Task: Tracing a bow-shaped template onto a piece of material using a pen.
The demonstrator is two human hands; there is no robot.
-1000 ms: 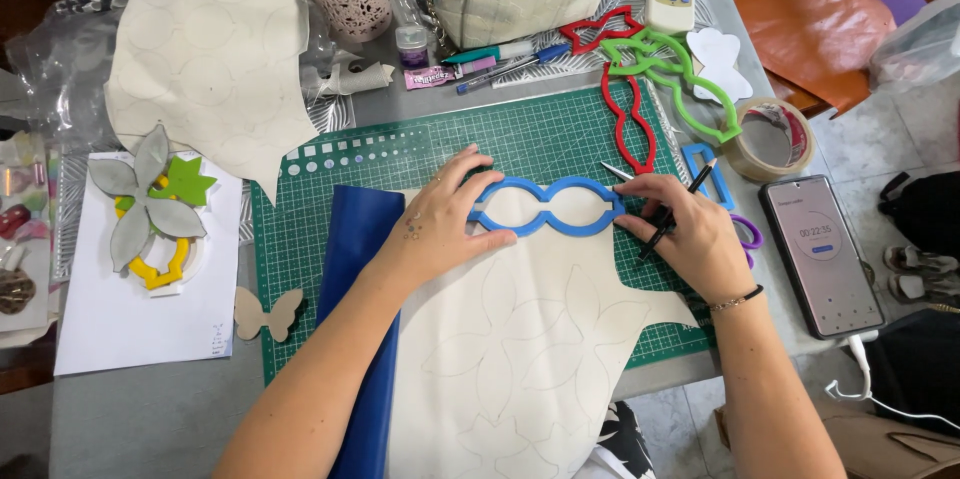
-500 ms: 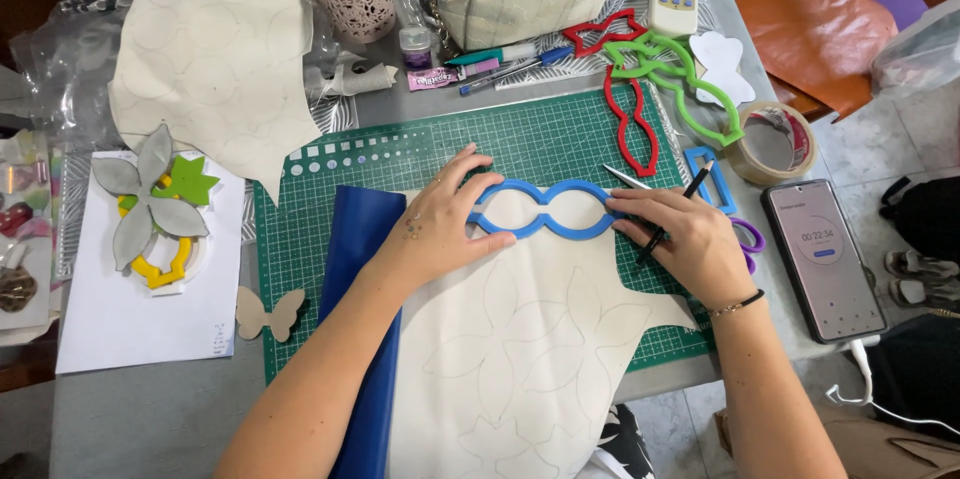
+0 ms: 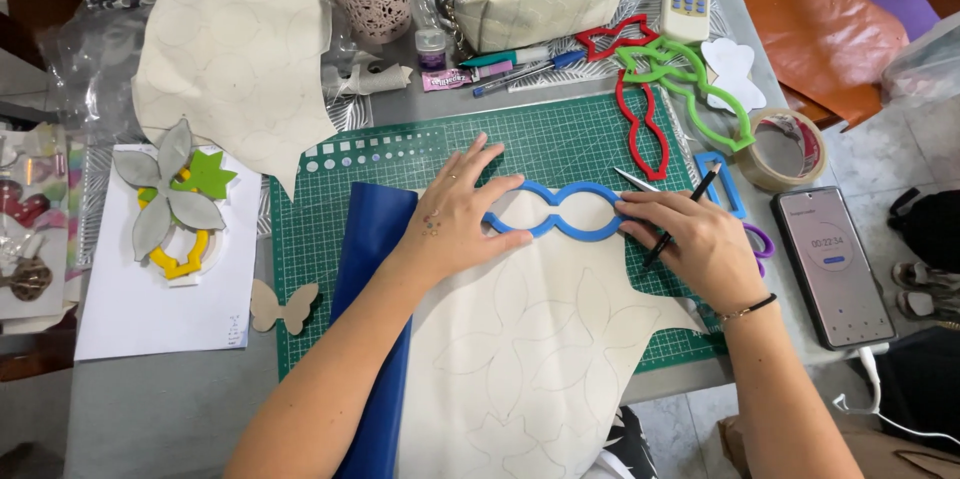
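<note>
The left hand lies flat, fingers spread, pressing the left end of a blue stencil down on a cream sheet, apparently so the outline cannot slip. The right hand rests against the stencil's right end, its fingers closed narrowly on a black pen with the tip at the stencil's edge, as if tracing. The sheet, already marked with faint petal outlines, lies on a green mat, partly over a blue sheet. Red and green stencils lie beyond, a tape roll and phone to the right.
</note>
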